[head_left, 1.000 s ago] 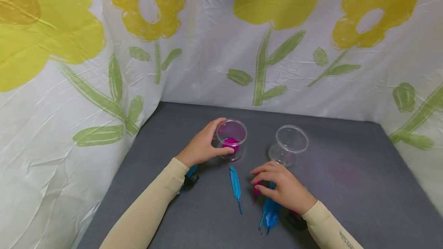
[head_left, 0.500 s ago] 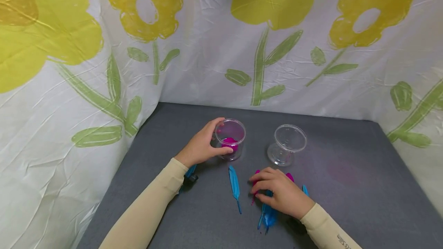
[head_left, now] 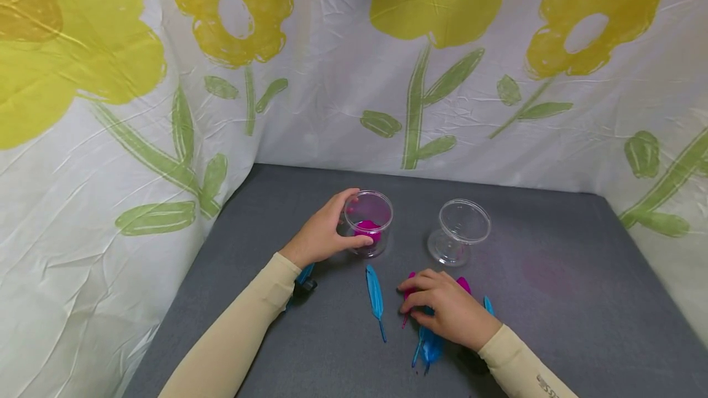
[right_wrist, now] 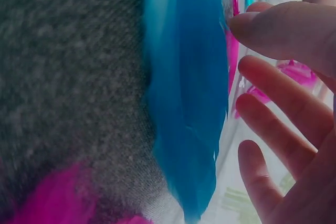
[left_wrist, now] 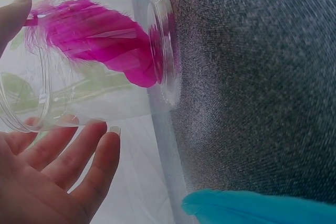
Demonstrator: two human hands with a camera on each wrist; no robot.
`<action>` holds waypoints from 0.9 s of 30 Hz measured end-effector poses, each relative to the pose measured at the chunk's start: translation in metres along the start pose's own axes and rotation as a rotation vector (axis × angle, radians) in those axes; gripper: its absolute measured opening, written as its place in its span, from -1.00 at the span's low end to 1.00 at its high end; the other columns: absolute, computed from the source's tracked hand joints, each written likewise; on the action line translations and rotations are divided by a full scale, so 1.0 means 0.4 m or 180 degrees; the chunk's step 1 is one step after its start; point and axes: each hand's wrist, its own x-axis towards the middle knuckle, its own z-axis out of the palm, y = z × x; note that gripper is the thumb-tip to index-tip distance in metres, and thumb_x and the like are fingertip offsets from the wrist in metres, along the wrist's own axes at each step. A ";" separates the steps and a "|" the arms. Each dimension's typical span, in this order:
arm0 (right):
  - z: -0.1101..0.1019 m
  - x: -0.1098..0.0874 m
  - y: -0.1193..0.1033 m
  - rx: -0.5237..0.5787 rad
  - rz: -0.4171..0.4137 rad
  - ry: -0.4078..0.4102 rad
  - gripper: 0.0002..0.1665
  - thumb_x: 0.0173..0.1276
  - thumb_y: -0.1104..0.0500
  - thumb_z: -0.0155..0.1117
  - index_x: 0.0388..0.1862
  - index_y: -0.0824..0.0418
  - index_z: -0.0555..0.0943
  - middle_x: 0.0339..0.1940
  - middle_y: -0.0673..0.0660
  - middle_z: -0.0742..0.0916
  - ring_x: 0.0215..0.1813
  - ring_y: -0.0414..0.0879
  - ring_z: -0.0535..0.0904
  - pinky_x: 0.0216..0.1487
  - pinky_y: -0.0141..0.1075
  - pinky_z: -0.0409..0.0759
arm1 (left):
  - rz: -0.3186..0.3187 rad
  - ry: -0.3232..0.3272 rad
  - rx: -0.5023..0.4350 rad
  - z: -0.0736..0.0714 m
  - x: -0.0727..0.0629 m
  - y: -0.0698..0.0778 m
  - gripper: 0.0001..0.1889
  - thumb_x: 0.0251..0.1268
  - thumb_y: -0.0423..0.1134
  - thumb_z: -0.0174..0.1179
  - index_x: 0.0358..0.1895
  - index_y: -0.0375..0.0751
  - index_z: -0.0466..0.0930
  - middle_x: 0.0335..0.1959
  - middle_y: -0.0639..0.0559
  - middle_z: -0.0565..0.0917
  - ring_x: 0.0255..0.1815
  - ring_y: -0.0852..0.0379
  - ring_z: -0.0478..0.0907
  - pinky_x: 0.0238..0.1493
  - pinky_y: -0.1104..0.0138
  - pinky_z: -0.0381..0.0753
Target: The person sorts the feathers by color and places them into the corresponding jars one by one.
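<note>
My left hand (head_left: 323, 229) grips a clear plastic cup (head_left: 381, 210) that stands upright on the dark table, thumb on the near side. Inside the cup leans a magenta feather (left_wrist: 100, 40), its shaft end near the rim. My right hand (head_left: 450, 309) is low over several blue and magenta feathers, its fingers loosely bent. Its thumb and index finger are close to a magenta feather (head_left: 406, 318); no firm pinch shows. A blue feather (right_wrist: 189, 98) lies under this hand, partly hidden in the head view. Another blue feather (head_left: 374, 293) lies between the hands.
A second clear cup (head_left: 464, 223), wide-rimmed on a round foot, stands behind the right hand. Blue feathers (head_left: 305, 273) show partly under the left wrist. A white cloth (head_left: 326, 128) printed with yellow flowers hangs behind and beside the grey table (head_left: 553, 336).
My right hand has drawn slightly back from the second cup and lowered over the feathers, uncovering a magenta tip and a blue tip. My left hand keeps its grip on the cup.
</note>
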 end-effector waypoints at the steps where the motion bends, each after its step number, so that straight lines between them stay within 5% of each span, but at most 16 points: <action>1: 0.000 0.000 0.000 -0.0011 0.0003 -0.0005 -0.75 0.26 0.18 0.68 -0.18 -0.17 0.84 0.19 -0.09 0.81 0.24 -0.12 0.64 0.20 0.02 0.68 | 0.0001 0.0003 -0.0002 0.000 0.000 0.000 0.13 0.16 0.37 0.54 0.72 0.23 0.09 0.60 0.11 0.42 0.52 0.03 0.50 0.44 0.03 0.66; 27: 0.010 0.011 -0.008 -0.0190 -0.0177 0.0052 -0.81 0.29 0.15 0.66 -0.31 -0.15 0.80 0.09 -0.08 0.81 0.18 -0.15 0.65 0.21 -0.11 0.65 | -0.0033 -0.0030 -0.0027 0.001 -0.002 0.004 0.12 0.18 0.35 0.54 0.72 0.24 0.07 0.61 0.10 0.41 0.50 0.02 0.51 0.42 0.03 0.67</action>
